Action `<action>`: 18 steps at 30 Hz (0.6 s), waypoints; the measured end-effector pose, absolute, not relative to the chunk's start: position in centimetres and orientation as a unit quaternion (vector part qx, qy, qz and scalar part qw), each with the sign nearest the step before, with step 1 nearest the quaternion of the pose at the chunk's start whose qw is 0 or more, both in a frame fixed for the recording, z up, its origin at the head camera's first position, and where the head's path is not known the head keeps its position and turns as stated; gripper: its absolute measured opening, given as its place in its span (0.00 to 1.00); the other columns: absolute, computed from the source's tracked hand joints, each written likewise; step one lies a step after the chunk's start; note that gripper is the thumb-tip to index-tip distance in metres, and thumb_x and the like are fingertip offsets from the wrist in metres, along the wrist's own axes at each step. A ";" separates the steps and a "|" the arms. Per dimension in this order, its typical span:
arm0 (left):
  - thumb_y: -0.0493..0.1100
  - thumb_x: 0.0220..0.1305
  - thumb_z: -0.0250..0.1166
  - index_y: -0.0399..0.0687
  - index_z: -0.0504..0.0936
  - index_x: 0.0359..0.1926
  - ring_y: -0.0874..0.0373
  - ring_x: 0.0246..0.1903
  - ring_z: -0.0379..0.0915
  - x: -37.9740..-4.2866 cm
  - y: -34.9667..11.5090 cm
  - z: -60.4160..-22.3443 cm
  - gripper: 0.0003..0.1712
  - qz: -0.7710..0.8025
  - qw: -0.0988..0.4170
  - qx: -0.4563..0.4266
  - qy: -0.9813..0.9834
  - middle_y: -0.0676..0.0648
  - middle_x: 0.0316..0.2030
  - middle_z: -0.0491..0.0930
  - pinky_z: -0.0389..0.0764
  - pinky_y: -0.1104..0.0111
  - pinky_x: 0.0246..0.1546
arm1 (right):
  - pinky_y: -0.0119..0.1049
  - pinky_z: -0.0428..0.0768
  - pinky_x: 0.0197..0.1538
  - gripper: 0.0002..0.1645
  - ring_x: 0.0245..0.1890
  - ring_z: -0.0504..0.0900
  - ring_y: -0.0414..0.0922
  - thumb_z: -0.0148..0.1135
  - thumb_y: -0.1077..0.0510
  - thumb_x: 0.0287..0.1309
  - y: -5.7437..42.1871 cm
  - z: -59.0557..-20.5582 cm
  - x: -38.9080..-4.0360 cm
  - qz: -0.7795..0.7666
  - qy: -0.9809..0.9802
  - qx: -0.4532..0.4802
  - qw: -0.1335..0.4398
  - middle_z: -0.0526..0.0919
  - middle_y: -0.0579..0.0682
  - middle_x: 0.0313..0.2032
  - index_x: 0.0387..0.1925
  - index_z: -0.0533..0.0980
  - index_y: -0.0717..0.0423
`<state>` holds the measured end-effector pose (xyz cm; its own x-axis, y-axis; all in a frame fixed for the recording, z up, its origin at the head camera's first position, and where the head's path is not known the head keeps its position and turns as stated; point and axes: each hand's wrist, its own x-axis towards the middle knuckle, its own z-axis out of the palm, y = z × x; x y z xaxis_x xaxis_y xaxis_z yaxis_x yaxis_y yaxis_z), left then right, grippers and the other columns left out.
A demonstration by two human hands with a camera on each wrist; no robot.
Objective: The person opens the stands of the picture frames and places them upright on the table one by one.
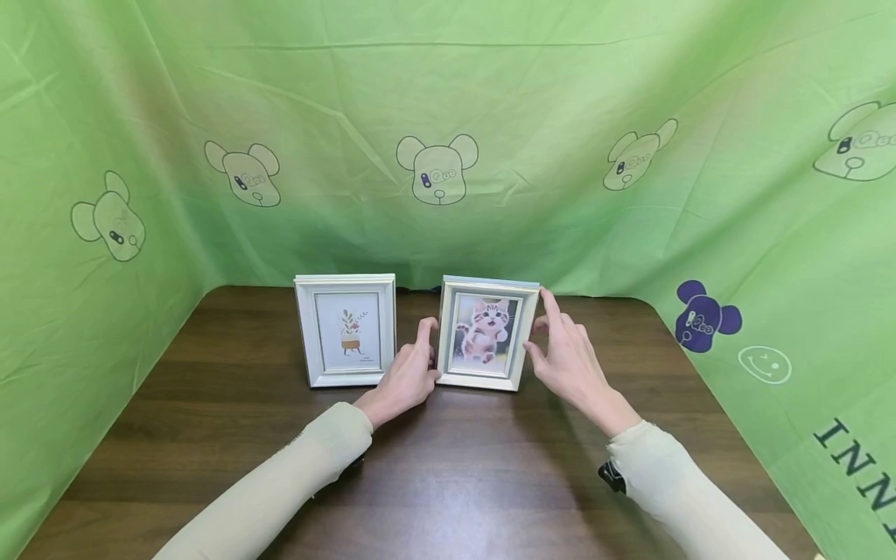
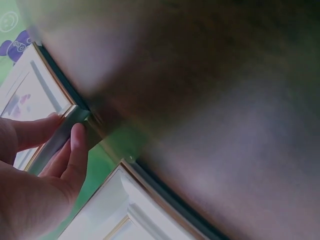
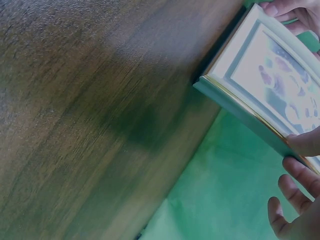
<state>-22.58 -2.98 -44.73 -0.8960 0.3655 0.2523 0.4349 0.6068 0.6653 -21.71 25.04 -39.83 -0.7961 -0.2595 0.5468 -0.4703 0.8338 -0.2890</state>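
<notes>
A white picture frame with a kitten photo point(image 1: 484, 330) stands on the brown table between both hands. My left hand point(image 1: 407, 373) pinches its left side near the lower corner; in the left wrist view the thumb point(image 2: 37, 131) lies on the front and the fingers behind the edge. On the opposite side, my right hand point(image 1: 570, 358) grips the right edge, thumb on the front, as the right wrist view also shows. Left of it stands a second white picture frame point(image 1: 303, 334) with a potted plant print, close beside my left hand and untouched by the right.
The dark wood table point(image 1: 448, 482) reaches back to a green cloth backdrop point(image 1: 448, 85) printed with bear heads, which also hangs along the left and right sides. A dark wrist device point(image 1: 612, 477) shows at the right sleeve.
</notes>
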 end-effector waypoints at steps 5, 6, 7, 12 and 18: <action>0.27 0.63 0.71 0.48 0.55 0.67 0.54 0.29 0.81 -22.7 -3.1 -44.5 0.42 -0.374 0.038 -0.226 -0.899 0.46 0.35 0.86 0.82 0.61 0.32 | 0.57 0.74 0.47 0.60 0.40 0.80 0.58 0.76 0.71 0.51 25.0 -39.7 -21.8 0.205 -0.925 0.200 0.249 0.86 0.57 0.40 0.80 0.52 0.66; 0.27 0.63 0.71 0.48 0.55 0.67 0.54 0.29 0.80 -22.8 -3.1 -44.4 0.42 -0.373 0.038 -0.225 -0.899 0.46 0.34 0.85 0.82 0.61 0.31 | 0.58 0.74 0.46 0.60 0.40 0.80 0.58 0.76 0.71 0.51 25.0 -39.7 -21.7 0.205 -0.925 0.201 0.248 0.86 0.58 0.41 0.80 0.52 0.66; 0.28 0.63 0.71 0.48 0.55 0.67 0.54 0.28 0.80 -22.8 -3.1 -44.3 0.41 -0.371 0.039 -0.225 -0.900 0.46 0.34 0.85 0.81 0.61 0.30 | 0.58 0.74 0.47 0.60 0.40 0.80 0.58 0.76 0.71 0.51 25.0 -39.7 -21.7 0.206 -0.926 0.201 0.246 0.86 0.58 0.41 0.80 0.52 0.66; 0.29 0.64 0.71 0.45 0.57 0.67 0.54 0.20 0.74 -22.2 -3.3 -43.8 0.39 -0.353 0.051 -0.201 -0.912 0.45 0.22 0.78 0.76 0.61 0.22 | 0.61 0.74 0.51 0.62 0.42 0.81 0.59 0.76 0.69 0.53 25.0 -39.6 -21.4 0.224 -0.929 0.185 0.230 0.86 0.58 0.42 0.82 0.48 0.63; 0.35 0.68 0.71 0.41 0.71 0.48 0.54 0.20 0.74 -20.2 -4.2 -42.8 0.16 -0.318 0.082 -0.182 -0.927 0.47 0.20 0.76 0.75 0.61 0.20 | 0.59 0.75 0.47 0.55 0.44 0.81 0.57 0.72 0.63 0.60 25.2 -39.2 -19.6 0.265 -0.931 0.118 0.221 0.85 0.54 0.44 0.82 0.52 0.53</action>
<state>-20.17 -4.16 -42.81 -0.9202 0.2852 0.2681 0.3897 0.7316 0.5594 -19.55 25.23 -39.24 -0.8750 -0.1020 0.4733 -0.3358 0.8321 -0.4414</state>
